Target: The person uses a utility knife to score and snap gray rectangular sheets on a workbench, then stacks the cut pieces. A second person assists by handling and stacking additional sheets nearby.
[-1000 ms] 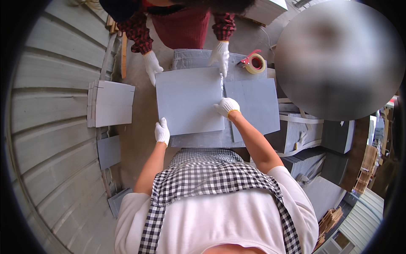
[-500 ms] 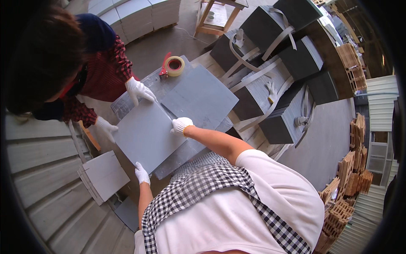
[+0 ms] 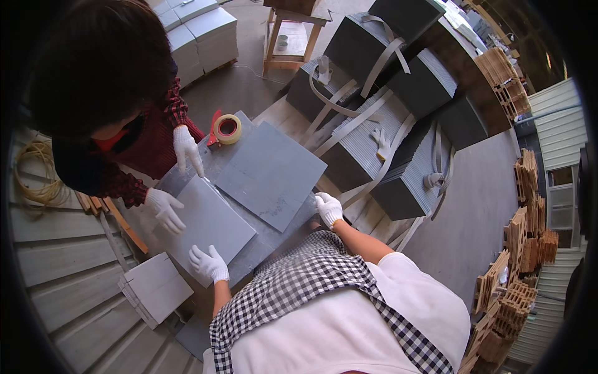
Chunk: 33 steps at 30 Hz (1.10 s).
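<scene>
My left hand (image 3: 208,263), in a white knit glove, rests with fingers spread at the near edge of a light grey square panel (image 3: 215,218). A second, darker grey panel (image 3: 273,176) lies flat to its right on the table (image 3: 293,229). By the table's right edge is my right hand (image 3: 328,209), also gloved, fingers loosely apart and nothing seen in them. Across the table a co-worker's gloved hands are at the light panel: one (image 3: 187,151) points down at its far corner, the other (image 3: 164,209) is over its left side.
A red tape dispenser (image 3: 227,129) with a roll sits at the table's far corner. Strapped stacks of dark panels (image 3: 367,134) stand on a pallet to the right, gloves on them. White stacked blocks (image 3: 212,38) and a wooden stand (image 3: 293,37) are behind. Cut boards (image 3: 156,287) lie at left.
My right hand has left the light panel and moved right to the table's edge. My left hand has shifted onto the panel's near edge. The co-worker's hands have moved over the panel.
</scene>
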Tool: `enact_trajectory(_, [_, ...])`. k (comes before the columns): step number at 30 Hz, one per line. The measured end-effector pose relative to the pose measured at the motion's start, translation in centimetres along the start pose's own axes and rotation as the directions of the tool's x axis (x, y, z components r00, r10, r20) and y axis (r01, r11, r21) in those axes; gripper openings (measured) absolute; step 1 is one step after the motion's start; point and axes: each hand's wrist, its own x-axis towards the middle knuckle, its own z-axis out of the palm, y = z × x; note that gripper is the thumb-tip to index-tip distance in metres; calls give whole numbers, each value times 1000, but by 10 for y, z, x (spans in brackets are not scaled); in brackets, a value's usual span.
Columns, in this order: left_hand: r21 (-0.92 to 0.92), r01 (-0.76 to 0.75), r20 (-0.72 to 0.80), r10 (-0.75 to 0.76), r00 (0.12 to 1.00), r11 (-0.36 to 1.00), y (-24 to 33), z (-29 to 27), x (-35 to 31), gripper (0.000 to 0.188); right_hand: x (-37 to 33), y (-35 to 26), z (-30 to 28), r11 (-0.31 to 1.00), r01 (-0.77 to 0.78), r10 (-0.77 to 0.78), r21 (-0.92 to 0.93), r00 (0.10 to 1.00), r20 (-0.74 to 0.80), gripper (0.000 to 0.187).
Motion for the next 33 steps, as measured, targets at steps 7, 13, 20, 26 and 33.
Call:
enact_trajectory(7, [-278,-312,118,354,928,909,130,16,-56,43,156,8,-92,979,-32,34,202,999,-2,28])
enact_trajectory(13, [-454,-118,701,435,565,883,256,-1,-100,36,318,-33,-153,955,253,-268,-158,960,-82,42])
enact_trajectory(20, [-385,-220,845,438,306,896,327,18,-109,50,413,-99,-213,946,206,-211,-251,977,6,62])
enact_trajectory(26, [-313,-165,870,352,344,935,361,38,-110,53,499,-125,-239,904,314,-325,-290,946,9,69])
enact_trajectory(33, [-236,-208,891,297,342,949,380,47,-114,54,568,-148,-271,895,289,-326,-340,944,-55,81])
